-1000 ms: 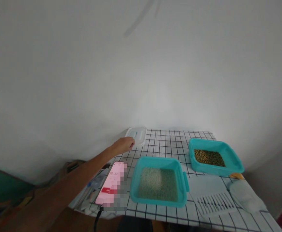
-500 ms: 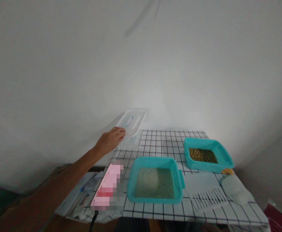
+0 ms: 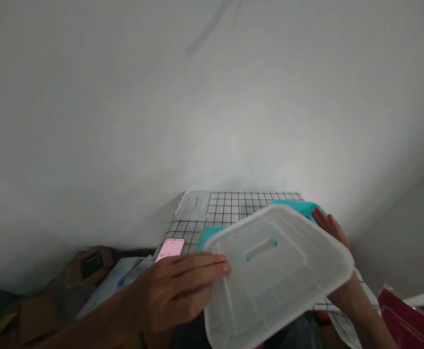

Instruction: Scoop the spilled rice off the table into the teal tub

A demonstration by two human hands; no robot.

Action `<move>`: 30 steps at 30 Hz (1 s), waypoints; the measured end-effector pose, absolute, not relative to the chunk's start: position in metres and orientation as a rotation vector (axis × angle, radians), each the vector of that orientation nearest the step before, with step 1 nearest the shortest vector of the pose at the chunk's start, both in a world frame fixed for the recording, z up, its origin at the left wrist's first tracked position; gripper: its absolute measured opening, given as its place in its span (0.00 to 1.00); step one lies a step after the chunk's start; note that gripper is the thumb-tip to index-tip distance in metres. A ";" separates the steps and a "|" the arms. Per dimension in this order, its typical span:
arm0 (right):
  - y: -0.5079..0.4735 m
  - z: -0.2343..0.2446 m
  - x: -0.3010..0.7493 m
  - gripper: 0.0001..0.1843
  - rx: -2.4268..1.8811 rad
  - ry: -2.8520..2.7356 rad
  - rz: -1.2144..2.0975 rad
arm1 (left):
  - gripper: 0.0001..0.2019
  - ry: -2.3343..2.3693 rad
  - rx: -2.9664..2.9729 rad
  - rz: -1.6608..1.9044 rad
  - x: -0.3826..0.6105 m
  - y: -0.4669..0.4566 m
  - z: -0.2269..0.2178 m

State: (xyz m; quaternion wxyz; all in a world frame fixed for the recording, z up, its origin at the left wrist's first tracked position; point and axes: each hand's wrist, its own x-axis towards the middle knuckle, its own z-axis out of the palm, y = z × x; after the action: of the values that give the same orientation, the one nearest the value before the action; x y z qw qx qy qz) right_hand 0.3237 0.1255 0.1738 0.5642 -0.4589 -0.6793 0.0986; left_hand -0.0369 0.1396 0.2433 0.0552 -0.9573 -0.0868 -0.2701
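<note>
A translucent white plastic lid with a handle slot and teal clips is held up, tilted, close to the camera. My left hand grips its left edge, fingers on the top face. Beyond the lid's right edge is my right hand, fingers stretched out; its palm is partly hidden, and whether it touches the lid I cannot tell. Behind the lid, only a corner of one teal container shows. The far rim of another teal container appears near my right fingers. Both containers' contents are hidden.
A second translucent lid lies at the back left of the checked table. A pink-screened phone rests at the table's left edge. Boxes and papers are lower left, a dark red object lower right. The wall stands behind the table.
The lid in my left hand has come from the back left toward me and to the right, over the containers. My right hand has come into view on the right.
</note>
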 end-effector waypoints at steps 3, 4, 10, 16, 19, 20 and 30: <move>0.132 0.189 0.318 0.30 -1.111 -1.652 0.501 | 0.18 -1.034 -3.182 -1.326 -0.031 0.137 0.242; 0.135 0.193 0.314 0.24 -1.138 -1.657 0.602 | 0.16 -1.385 -3.178 -1.545 -0.029 0.143 0.242; 0.171 0.197 0.289 0.30 -1.405 -1.574 0.897 | 0.26 -2.599 -2.948 -1.983 -0.026 0.204 0.220; 0.185 0.164 0.290 0.34 -1.625 -1.851 0.947 | 0.31 -2.547 -3.115 -0.981 -0.039 0.222 0.187; 0.182 0.150 0.289 0.33 -1.686 -1.919 0.832 | 0.33 -2.427 -3.061 -0.684 -0.043 0.217 0.186; 0.181 0.147 0.288 0.33 -1.705 -1.956 0.754 | 0.33 -2.380 -3.037 -0.645 -0.044 0.215 0.186; 0.177 0.137 0.280 0.28 -1.787 -2.016 0.478 | 0.33 -2.617 -3.084 -0.599 -0.059 0.213 0.175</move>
State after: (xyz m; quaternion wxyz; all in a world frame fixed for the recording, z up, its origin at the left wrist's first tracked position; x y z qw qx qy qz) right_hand 0.2803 0.1768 0.1372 0.2011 -0.6398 -0.7217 0.1712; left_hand -0.0595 0.2132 0.1751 -0.4560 -0.6713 -0.5696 -0.1304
